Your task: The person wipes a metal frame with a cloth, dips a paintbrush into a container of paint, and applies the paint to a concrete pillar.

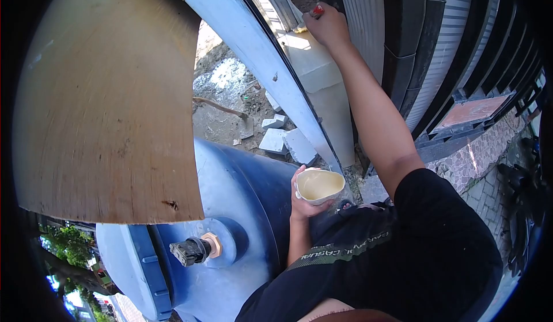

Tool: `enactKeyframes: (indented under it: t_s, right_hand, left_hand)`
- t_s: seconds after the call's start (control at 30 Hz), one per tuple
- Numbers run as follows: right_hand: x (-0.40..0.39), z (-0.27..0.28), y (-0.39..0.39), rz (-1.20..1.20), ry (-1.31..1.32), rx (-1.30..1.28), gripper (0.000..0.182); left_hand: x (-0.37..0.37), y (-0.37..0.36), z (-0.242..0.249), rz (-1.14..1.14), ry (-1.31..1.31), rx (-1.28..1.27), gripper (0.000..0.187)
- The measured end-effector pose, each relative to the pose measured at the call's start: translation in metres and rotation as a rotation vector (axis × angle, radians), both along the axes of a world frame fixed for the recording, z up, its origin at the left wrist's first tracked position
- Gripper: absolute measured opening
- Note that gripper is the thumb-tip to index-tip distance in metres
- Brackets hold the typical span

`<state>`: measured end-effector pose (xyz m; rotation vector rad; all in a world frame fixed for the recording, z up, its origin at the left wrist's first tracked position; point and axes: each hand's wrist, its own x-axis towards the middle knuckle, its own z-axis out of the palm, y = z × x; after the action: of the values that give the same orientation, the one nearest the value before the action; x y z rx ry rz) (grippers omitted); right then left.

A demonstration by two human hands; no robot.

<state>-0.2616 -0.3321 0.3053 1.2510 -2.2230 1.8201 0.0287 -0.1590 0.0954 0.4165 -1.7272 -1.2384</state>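
Observation:
My left hand [303,208] is wrapped round a cup [324,197] with an uneven rim. Cream-coloured paint [318,185] shows inside it. Stretched out to the top of the view, my right hand [328,27] is closed round a paintbrush [318,11] with a red handle end. The brush's yellowish bristles [300,29] are close against a pale wall surface [317,63]. The fingers of this hand are partly hidden behind its back.
A large blue water tank [247,178] stands beside me under a wooden board [109,109]. A long pale metal beam [271,68] slants across the view. Broken white blocks [286,141] lie on the ground. Dark fence bars [406,40] run along the right.

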Motion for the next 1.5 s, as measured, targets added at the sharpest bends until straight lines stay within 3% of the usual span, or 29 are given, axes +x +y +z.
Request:
enactKeyframes:
  t_s: [0.13, 0.33, 0.43, 0.63, 0.77, 0.83, 0.93, 1.0, 1.03, 1.2, 1.5]
  right_hand:
    - [0.003, 0.002, 0.004, 0.059, -0.015, 0.168, 0.032]
    - [0.003, 0.021, 0.017, 0.054, -0.039, 0.098, 0.039]
    - [0.002, -0.001, -0.006, 0.011, -0.06, 0.075, 0.031]
    - [0.003, 0.023, 0.019, 0.032, -0.07, 0.138, 0.031]
    - [-0.001, 0.01, 0.002, -0.013, -0.047, 0.098, 0.032]
    - [0.002, 0.002, 0.007, 0.033, -0.069, 0.189, 0.033]
    - [0.015, 0.021, 0.038, 0.025, -0.092, 0.152, 0.031]
    - [0.014, 0.032, 0.046, 0.144, -0.092, 0.129, 0.029]
    - [0.015, 0.036, 0.045, 0.195, -0.132, 0.109, 0.039]
    - [0.018, 0.008, -0.012, 0.188, -0.065, 0.117, 0.036]
    - [0.025, 0.006, 0.05, 0.194, 0.014, 0.057, 0.035]
  left_hand:
    - [-0.001, 0.002, 0.0, -0.011, -0.01, -0.019, 0.109]
    - [0.0, 0.0, -0.001, -0.006, 0.008, 0.01, 0.11]
    - [-0.002, 0.003, 0.0, -0.018, 0.026, 0.04, 0.109]
    - [0.001, 0.0, -0.007, -0.013, 0.017, 0.001, 0.108]
    - [-0.003, 0.005, 0.004, -0.031, 0.06, 0.069, 0.108]
    - [0.0, 0.005, 0.005, -0.029, 0.042, 0.039, 0.108]
    - [-0.004, 0.003, 0.004, -0.059, 0.069, 0.034, 0.108]
    - [-0.005, 0.004, 0.006, -0.037, 0.077, 0.03, 0.106]
    - [-0.005, 0.008, 0.01, -0.017, 0.067, 0.046, 0.106]
    - [-0.009, 0.011, 0.017, -0.029, 0.14, 0.06, 0.105]
    - [0.001, 0.011, 0.013, 0.082, -0.079, -0.073, 0.111]
